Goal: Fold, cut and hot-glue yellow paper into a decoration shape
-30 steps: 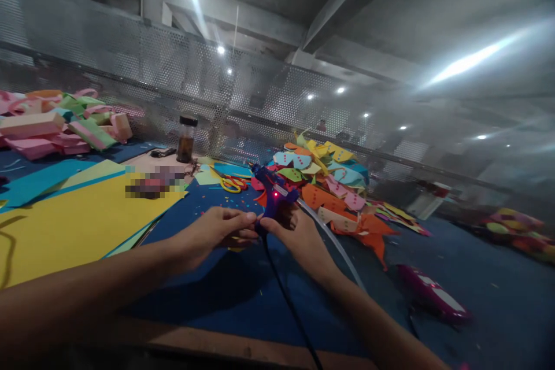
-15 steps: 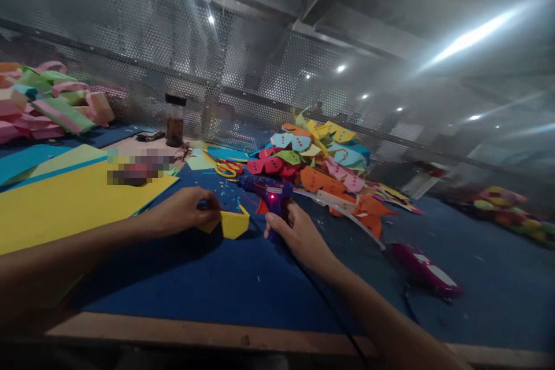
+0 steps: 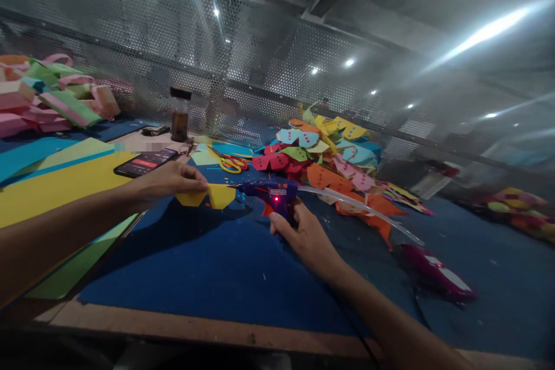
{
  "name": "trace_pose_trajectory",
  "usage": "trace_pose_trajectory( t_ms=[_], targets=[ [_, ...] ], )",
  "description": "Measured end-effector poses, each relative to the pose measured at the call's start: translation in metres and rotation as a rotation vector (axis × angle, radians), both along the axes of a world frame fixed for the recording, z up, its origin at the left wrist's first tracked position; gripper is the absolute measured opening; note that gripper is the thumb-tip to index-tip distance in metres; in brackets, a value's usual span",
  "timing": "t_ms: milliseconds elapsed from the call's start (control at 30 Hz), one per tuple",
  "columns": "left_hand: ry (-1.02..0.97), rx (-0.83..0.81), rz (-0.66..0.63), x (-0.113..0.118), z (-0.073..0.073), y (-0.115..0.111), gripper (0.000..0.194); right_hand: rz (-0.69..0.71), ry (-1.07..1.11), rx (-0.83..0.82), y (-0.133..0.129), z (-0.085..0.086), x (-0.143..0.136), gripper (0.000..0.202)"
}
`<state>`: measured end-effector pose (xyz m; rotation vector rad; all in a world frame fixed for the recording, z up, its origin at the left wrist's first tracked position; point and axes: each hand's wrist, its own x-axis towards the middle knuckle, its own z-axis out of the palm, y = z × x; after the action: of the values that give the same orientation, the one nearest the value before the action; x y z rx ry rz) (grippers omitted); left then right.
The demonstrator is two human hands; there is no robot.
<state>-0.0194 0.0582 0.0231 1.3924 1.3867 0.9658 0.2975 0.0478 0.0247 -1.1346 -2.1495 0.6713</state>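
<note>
My left hand (image 3: 184, 178) pinches a small folded yellow paper piece (image 3: 222, 196) by its upper edge, just above the blue mat. In my right hand (image 3: 301, 228) is a dark blue hot glue gun (image 3: 277, 189) with a lit red light and an orange trigger; my fingers wrap round its handle. A long clear glue stick (image 3: 359, 208) juts from the back of the gun. The gun's nozzle meets or nearly meets the right end of the yellow paper; I cannot tell whether they touch.
Scissors (image 3: 232, 165) lie beyond the paper, left of a pile of coloured paper cut-outs (image 3: 321, 144). At left are a phone (image 3: 145, 162), yellow sheets (image 3: 87, 185) and a lidded jar (image 3: 179, 115). A purple device (image 3: 437, 272) rests at right on the blue mat (image 3: 208, 277).
My left hand has lifted the yellow paper slightly and turned it so its end is by the glue gun's nozzle. The right hand keeps hold of the gun. The view has shifted a little.
</note>
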Motion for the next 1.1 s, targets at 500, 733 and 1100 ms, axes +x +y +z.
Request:
trace_pose_trajectory(
  t_ms=[500,733,1100],
  targets=[
    [-0.139,-0.046,-0.082,0.001,-0.001,-0.005,0.03,-0.069,-0.23,0.254,-0.001,-0.008,0.001,0.037],
    [-0.18,-0.057,-0.081,-0.001,-0.004,-0.003,0.025,-0.065,-0.266,0.381,-0.001,-0.01,0.003,0.035],
    [-0.188,-0.078,-0.056,0.001,-0.002,-0.004,0.028,-0.006,-0.199,0.556,0.0,-0.015,0.005,0.025]
  ],
)
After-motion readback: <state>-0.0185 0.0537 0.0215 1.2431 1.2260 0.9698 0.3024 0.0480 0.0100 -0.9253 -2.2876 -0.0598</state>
